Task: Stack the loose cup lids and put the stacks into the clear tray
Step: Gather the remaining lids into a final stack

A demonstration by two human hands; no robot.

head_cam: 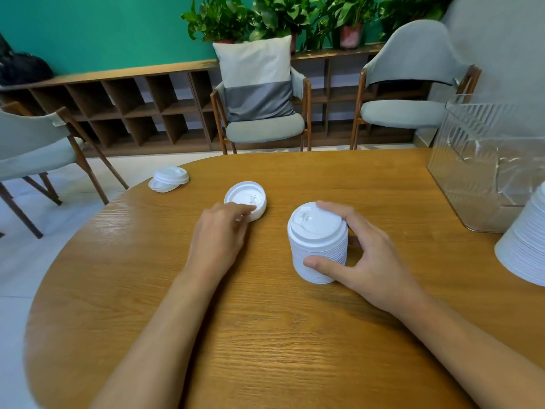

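Right hand [374, 261] gripped the stack of lids [318, 246] standing upright on the table [265, 335], thumb curled across its lower front and fingers wrapped round the far side. Left hand [219, 231] lay just beside it, fingers fairly straight, tips resting on the near rim of a single lid [246, 199] that lay flat. Two more loose lids [169, 178] overlapped near the far left edge, well apart from both hands. All were white plastic with raised rims. To the right stood the clear tray [483, 160], ribbed, with a second tall stack [528, 240] near it.
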